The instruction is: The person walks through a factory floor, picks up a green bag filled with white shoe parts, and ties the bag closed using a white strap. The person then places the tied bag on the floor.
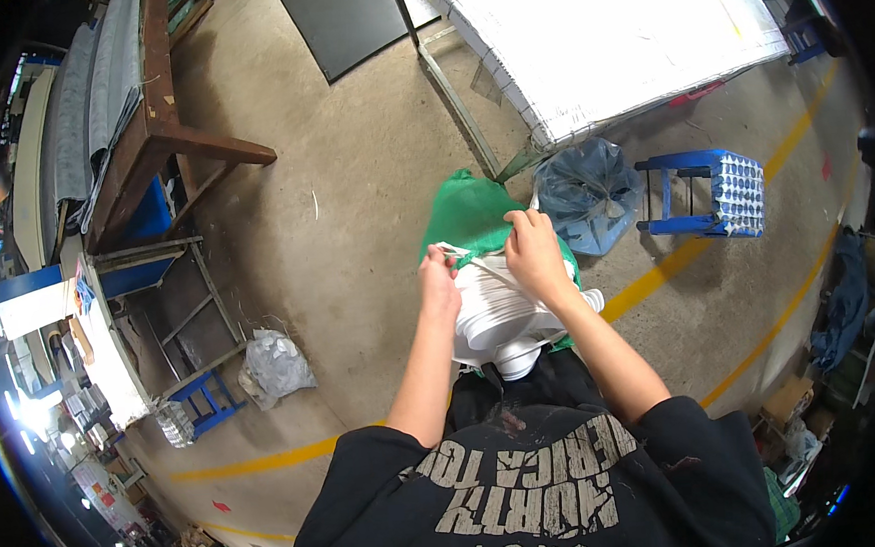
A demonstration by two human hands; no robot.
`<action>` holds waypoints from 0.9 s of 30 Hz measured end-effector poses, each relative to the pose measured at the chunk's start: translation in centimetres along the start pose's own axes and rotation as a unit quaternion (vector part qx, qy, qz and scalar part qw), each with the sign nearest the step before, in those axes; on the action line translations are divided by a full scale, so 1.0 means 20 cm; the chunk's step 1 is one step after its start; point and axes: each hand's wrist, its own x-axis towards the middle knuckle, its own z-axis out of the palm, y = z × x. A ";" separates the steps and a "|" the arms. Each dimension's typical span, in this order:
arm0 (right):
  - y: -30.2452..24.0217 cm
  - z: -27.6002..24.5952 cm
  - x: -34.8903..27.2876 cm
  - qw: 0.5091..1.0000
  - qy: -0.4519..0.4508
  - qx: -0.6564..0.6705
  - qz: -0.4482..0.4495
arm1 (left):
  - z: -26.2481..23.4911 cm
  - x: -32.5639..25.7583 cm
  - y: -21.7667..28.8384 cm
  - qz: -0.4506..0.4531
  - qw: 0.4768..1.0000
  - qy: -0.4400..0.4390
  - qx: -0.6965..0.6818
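Note:
Right in front of my body is a green sack [466,215], with nested white round pieces like stacked plastic cups or bowls [490,310] at its near end. My left hand [440,283] is closed on a white cord [456,250] at the left of the sack's bunched part. My right hand [536,252] is also closed, its fingertips bent down against the green material on the right. What those fingertips pinch is hidden. Other white round pieces [518,357] lie nearest my lap.
A white-topped table [614,42] on metal legs stands ahead. Beside it are a bluish plastic bag [593,194] and a blue stool [693,196]. At left are a wooden frame [154,140], a metal-framed table [171,255], and a grey plastic bag [278,366]. Yellow lines [658,275] cross the floor.

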 end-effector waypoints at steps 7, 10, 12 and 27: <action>0.06 0.13 0.00 0.978 -0.188 -0.071 -0.061 | 0.00 -0.24 0.20 0.014 0.993 -0.117 -0.008; 0.03 0.17 0.05 0.964 -0.130 -0.143 -0.183 | 0.01 -0.28 0.22 0.003 0.993 -0.103 -0.057; 0.02 0.17 0.09 0.946 -0.159 -0.142 -0.243 | -0.03 -0.26 0.25 -0.060 0.994 -0.081 -0.042; 0.14 0.10 0.18 0.879 -0.228 -0.168 -0.385 | -0.29 0.20 0.32 0.047 0.952 0.008 -0.304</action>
